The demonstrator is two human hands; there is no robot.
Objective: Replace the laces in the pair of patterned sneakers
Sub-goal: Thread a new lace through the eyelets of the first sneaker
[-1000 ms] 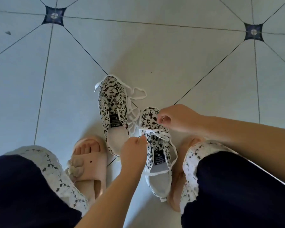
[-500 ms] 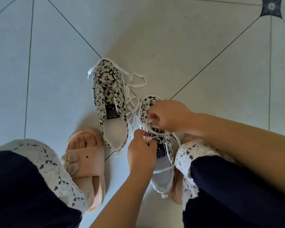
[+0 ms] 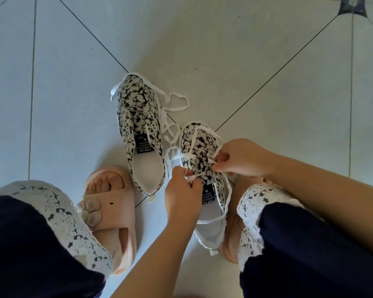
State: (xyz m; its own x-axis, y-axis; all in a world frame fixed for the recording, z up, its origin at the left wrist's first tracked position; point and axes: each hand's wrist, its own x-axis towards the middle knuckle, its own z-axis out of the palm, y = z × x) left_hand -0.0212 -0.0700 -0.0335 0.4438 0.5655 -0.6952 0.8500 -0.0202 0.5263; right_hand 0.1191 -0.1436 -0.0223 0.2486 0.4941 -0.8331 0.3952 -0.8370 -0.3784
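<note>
Two hands at work on the nearer sneaker point(image 3: 199, 145), down on the tiled floor point(image 3: 267, 61).

The left hand point(image 3: 181, 196) pinches a white lace point(image 3: 185, 157) end at the eyelets, and the right hand point(image 3: 239, 158) pinches it just across the tongue. The shoe sits hemmed in between the knees, its heel close against a pink slipper point(image 3: 232, 250). The other sneaker point(image 3: 138, 108) lies just beside it (a loose lace point(image 3: 177, 104) round its toe), with open tile beyond.

Two patterned sneakers point(image 3: 136, 104) point(image 3: 199, 145), two white laces point(image 3: 178, 96) point(image 3: 229, 190), two pink slippers point(image 3: 116, 197) point(image 3: 230, 244), two hands point(image 3: 181, 196) point(image 3: 243, 157)
</note>
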